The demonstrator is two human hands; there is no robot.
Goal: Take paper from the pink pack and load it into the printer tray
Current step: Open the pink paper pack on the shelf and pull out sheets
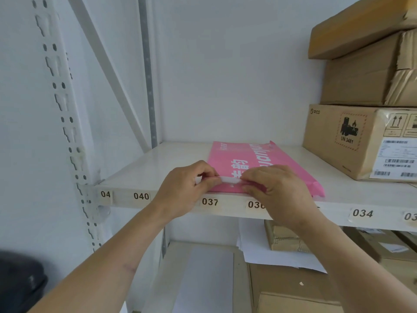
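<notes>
A pink paper pack [255, 163] with white lettering lies flat on a white shelf [140, 168], its near end at the shelf's front edge. Both of my hands are at that near end. My left hand [187, 188] pinches the left part of a white edge of paper [228, 179] showing at the pack's opening. My right hand [277, 188] grips the right part of the same edge, its fingers pressed onto the pink wrapper. No printer or tray is in view.
Stacked cardboard boxes [361, 136] fill the right of the shelf, close to the pack. Number labels [209, 202] run along the shelf's front. Below, loose white sheets [270, 251] and more boxes [293, 288] sit on the lower shelf. A perforated upright [65, 123] stands at the left.
</notes>
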